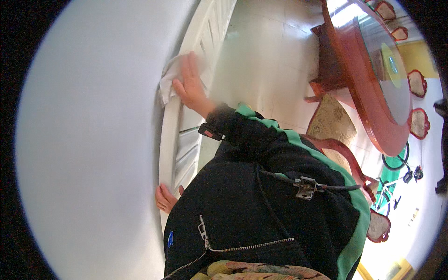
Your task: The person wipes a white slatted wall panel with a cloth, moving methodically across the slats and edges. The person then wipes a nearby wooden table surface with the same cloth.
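My right hand (189, 84) lies palm down on a white cloth (168, 78), its fingers stretched out and slightly blurred. The cloth is bunched over the top edge (168, 140) of a long, white panelled piece beside the wall, and part of it hangs toward the wall side. Lower down the same edge is my left hand (166, 198), fingers over the top and thumb on the panelled side. My dark jacket partly hides that hand and its wrist. A small black device sits at my right cuff.
A pale wall (91, 140) fills the left. At the right stands a reddish wooden table (364, 91) with a round glass turntable (388, 70). An upholstered chair (330, 120) is close to my right arm; several more chairs and a bicycle (385, 196) are farther off. Shiny floor tiles (266, 45) lie between.
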Available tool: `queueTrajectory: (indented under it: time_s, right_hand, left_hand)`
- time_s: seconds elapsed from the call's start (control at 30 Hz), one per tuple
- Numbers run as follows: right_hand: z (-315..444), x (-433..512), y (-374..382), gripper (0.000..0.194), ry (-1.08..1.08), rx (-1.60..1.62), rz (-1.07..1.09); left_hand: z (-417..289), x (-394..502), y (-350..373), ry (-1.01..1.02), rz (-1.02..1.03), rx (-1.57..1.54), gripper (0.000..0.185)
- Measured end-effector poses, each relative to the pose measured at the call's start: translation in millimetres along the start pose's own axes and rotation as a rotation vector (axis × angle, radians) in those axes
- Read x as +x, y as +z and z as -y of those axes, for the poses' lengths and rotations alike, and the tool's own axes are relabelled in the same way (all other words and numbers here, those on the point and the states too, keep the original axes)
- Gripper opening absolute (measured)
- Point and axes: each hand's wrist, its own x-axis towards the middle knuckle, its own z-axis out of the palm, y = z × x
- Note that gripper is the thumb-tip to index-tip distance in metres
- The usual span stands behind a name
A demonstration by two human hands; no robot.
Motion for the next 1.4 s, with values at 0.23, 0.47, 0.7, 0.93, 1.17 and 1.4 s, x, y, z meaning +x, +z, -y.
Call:
queueTrajectory:
  time_s: [0.23, 0.47, 0.7, 0.93, 1.17, 1.4]
  right_hand:
    - [-118.5, 102.2, 10.8, 0.084, 0.152, 0.040, 0.030]
    - [-274.5, 242.0, 4.3, 0.087, 0.051, -0.303, -0.038]
    - [-336.3, 377.3, -33.6, 0.092, 0.173, -0.144, -0.148]
    - [-289.9, 358.8, -57.2, 0.093, 0.153, -0.001, 0.048]
    - [-202.5, 240.6, -54.5, 0.097, 0.269, 0.142, 0.070]
    - [-293.1, 339.6, -63.5, 0.099, 0.158, -0.098, 0.092]
  left_hand:
    - [-0.2, -3.8, 13.6, -0.034, -0.121, 0.017, 0.058]
    - [-14.7, 4.3, 17.9, -0.399, -0.126, 0.116, 0.051]
    - [-28.9, -13.6, 58.4, -1.166, -0.199, 0.383, 0.075]
    - [4.5, -0.9, 76.6, -1.855, -0.234, 0.112, 0.115]
    - [-5.1, 11.9, 74.3, -1.824, -0.220, 0.270, 0.098]
    - [-17.9, 18.9, 66.2, -1.638, -0.086, 0.399, 0.065]
